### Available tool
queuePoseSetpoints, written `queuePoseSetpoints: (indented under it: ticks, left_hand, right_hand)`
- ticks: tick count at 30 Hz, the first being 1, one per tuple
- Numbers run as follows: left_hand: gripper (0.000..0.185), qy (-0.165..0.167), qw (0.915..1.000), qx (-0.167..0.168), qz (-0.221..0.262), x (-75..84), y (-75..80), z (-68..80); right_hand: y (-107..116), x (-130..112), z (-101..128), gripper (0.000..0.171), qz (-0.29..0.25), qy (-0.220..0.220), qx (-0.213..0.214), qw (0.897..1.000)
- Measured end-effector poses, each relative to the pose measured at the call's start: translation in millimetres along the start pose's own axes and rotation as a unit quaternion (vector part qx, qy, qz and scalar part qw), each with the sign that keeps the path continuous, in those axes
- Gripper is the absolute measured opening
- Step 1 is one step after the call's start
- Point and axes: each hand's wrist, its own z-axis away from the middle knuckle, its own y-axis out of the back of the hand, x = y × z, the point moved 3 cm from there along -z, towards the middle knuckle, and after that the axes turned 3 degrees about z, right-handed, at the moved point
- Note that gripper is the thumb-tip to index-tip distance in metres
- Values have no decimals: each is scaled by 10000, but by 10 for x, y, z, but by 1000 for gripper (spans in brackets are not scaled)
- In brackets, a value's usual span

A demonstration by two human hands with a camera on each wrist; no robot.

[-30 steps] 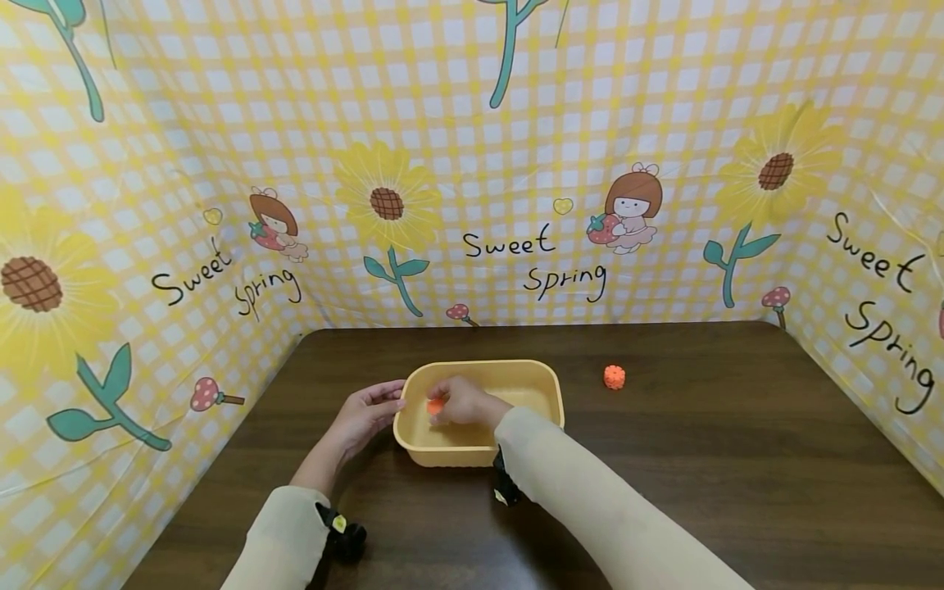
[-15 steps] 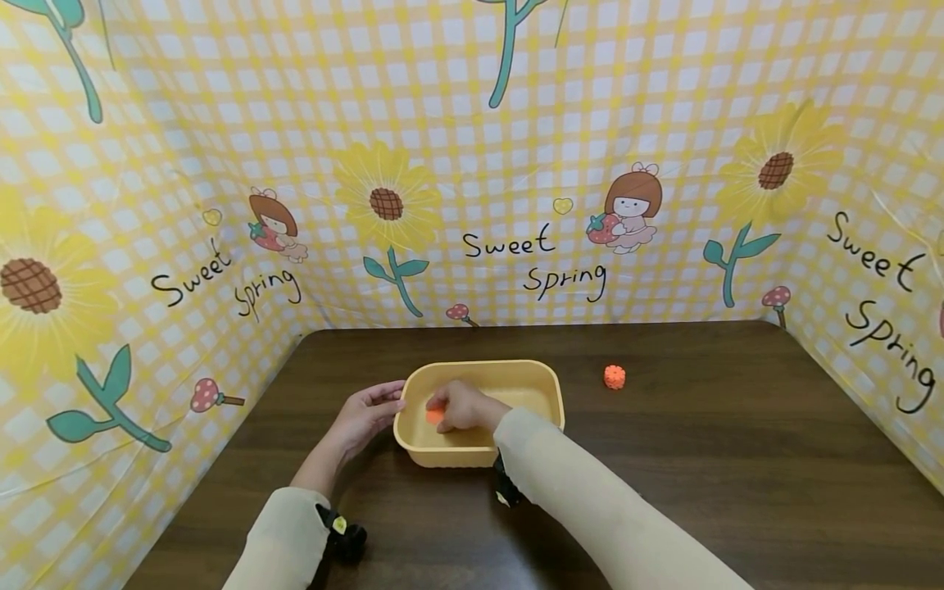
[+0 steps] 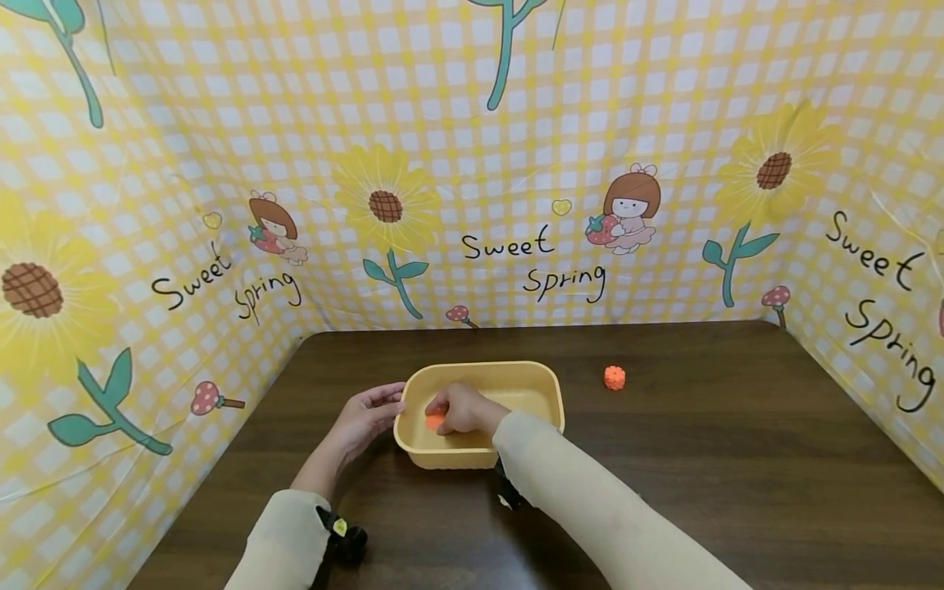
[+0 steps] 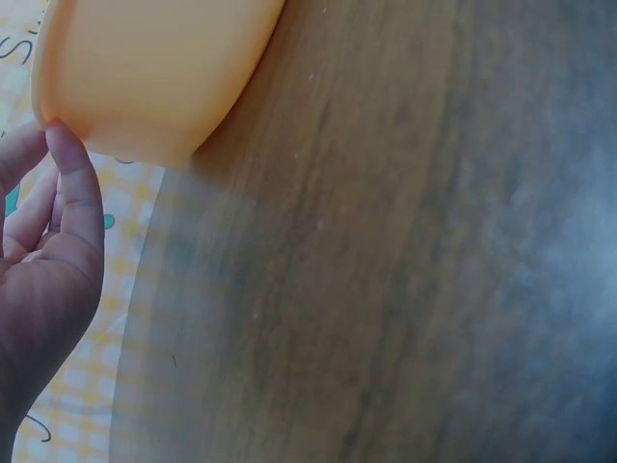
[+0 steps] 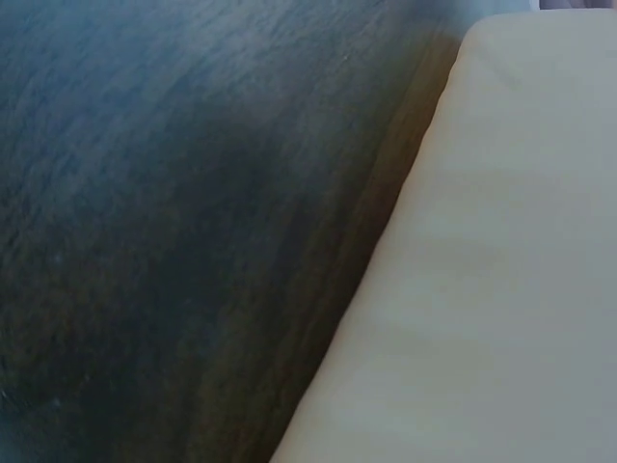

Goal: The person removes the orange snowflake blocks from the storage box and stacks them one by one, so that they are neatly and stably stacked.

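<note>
In the head view, a pale yellow rectangular plastic basin (image 3: 516,381) stands on the table. My left hand (image 3: 361,422) is at its left end, thumb and fingertips touching the rim from outside. The left wrist view shows that hand (image 4: 48,260) with thumb and forefinger meeting at the edge of the basin (image 4: 154,68). Inside the basin, my right hand (image 3: 467,407) pinches a small orange piece (image 3: 433,421) low over the bottom, towards the left end. The fingers hide part of this piece. Only a sleeve (image 5: 482,260) and table appear in the right wrist view.
A small orange cylinder with notched sides (image 3: 614,378) stands on the dark wooden table (image 3: 701,442), right of the basin. A yellow checked cloth (image 3: 501,172) with sunflowers and lettering hangs at the back and both sides.
My right hand has lowered the orange piece towards the basin bottom and moved slightly nearer the front. The left hand, the basin and the other orange cylinder stay in place.
</note>
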Motion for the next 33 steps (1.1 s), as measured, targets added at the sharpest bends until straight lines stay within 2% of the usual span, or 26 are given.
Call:
queuePoseSetpoints:
  ticks: [14, 24, 29, 33]
  left_hand:
    - [46, 85, 9999, 54, 27, -43, 6, -16]
    - [46, -117, 9998, -142, 104, 21, -28, -28]
    - [48, -67, 9999, -81, 54, 27, -24, -11]
    - [50, -69, 9999, -76, 29, 16, -13, 1]
  right_hand:
    - [-29, 25, 12, 21, 145, 177, -35, 9997]
    - [49, 22, 27, 20, -109, 258, -267, 9993]
    - [72, 47, 22, 21, -121, 473, -187, 9986]
    - [94, 58, 42, 25, -329, 565, -161, 9977]
